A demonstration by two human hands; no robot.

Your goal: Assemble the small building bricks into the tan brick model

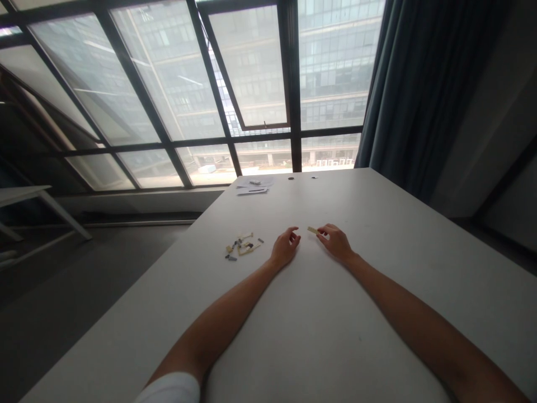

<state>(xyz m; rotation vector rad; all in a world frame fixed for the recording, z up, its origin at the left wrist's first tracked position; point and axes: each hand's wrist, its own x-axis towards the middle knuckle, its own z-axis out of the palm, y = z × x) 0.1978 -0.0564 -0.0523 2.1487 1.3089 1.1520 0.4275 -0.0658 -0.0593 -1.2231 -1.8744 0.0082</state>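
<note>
White tabletop [319,336] runs from the near edge of view away towards a bank of windows [159,73]. Nearest, at the left, a white sleeve [172,389] ends above a bare forearm; another bare forearm reaches in from the right.

Beyond them, around the middle of the table, the right hand [335,240] pinches a small pale yellow strip [312,230] between thumb and fingertips, its free end pointing left. The left hand [286,246] is just beside it, fingers loosely curled with a narrow gap at the tips and nothing visible in them; the strip does not touch it. Left of both hands is a loose scatter of pale yellow and grey pieces [249,251], too small to make out closely.

The step in hand looks like handling one piece between the hands; a further move would call for a steady pinch, and for the left fingers to spread if they were to share the hold.

Farther off, papers [251,191] lie at the far left, with a dark round item [291,178] to their right. No brand, label or writing is legible. Past the glass stands a building [335,73]; a dark curtain [398,95] hangs at right.
</note>
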